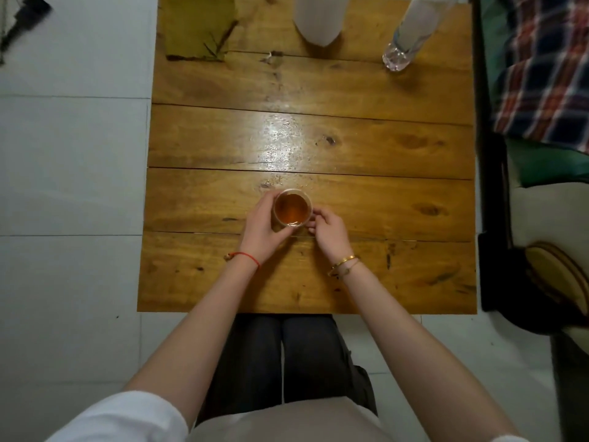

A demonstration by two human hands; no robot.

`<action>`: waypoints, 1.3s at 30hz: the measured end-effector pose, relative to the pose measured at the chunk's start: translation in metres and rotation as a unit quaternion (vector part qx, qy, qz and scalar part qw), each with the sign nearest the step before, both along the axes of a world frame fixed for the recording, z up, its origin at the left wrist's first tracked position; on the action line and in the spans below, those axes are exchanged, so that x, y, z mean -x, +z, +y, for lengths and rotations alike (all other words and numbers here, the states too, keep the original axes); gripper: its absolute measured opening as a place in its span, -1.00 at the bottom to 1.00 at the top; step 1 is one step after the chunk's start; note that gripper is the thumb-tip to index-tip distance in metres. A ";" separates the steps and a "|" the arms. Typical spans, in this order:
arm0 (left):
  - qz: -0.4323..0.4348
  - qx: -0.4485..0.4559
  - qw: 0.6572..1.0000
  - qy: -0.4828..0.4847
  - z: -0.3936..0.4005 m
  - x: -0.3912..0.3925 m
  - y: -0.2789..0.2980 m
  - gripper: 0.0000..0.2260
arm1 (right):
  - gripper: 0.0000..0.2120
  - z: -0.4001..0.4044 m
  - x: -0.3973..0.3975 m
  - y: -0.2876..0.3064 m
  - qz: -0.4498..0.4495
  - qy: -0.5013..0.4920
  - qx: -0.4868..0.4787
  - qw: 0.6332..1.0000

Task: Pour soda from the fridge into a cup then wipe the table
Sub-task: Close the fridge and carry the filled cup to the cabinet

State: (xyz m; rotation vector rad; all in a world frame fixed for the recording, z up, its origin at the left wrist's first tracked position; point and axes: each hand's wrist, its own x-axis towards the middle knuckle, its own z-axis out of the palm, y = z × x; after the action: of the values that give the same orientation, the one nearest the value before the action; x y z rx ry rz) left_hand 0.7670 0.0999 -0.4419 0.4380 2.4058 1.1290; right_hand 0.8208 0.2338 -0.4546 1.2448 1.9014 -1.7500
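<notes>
**Cup of amber drink held between both hands on a plank table**

Cup (292,208) aside, the biggest thing in view is the wooden table (382,275), made of broad planks with dark seams running from its left edge to its right edge and a shiny glare patch near its middle. White floor tiles (70,186) lie along the table's left edge, and a plaid cloth (548,74) hangs beyond its right edge. At the far left corner lies a flat olive-green cloth (196,25) with loose threads at its near side. By the far edge, about midway along, stands a frosted white container (318,19), its top cut off by the frame. Near the far right corner stands a clear bottle (403,46), also cut off above, with a see-through base.

The person's left hand (263,226) curls round the left side of the cup, fingers wrapped against its wall. The right hand (328,231) sits at the cup's right side with fingers bent; its fingertips (314,215) are at the cup's wall, but whether they grip it or only touch cannot be told. A red string (247,256) circles the left wrist, and a gold bangle (344,263) the right.

The cup is small and clear, holds amber-brown liquid close to its rim, and stands on the table a little left of centre, on the second plank from the near edge.
</notes>
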 end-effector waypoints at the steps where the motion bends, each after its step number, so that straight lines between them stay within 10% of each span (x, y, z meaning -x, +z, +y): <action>1: -0.001 -0.002 1.000 0.003 0.000 -0.001 0.001 -0.43 | -0.68 0.000 0.001 -0.001 0.000 -0.003 0.005 1.000; 39: -0.004 -0.068 0.960 0.273 -0.153 -0.116 0.314 -0.39 | -0.76 -0.124 -0.038 0.307 0.043 0.267 0.132 0.954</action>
State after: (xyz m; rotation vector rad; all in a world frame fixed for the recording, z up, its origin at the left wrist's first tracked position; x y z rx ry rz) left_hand 0.8834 -0.0528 -0.1279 -0.2147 2.5222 1.5202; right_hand 0.8593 0.1102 -0.1477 0.5009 1.7541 -1.6955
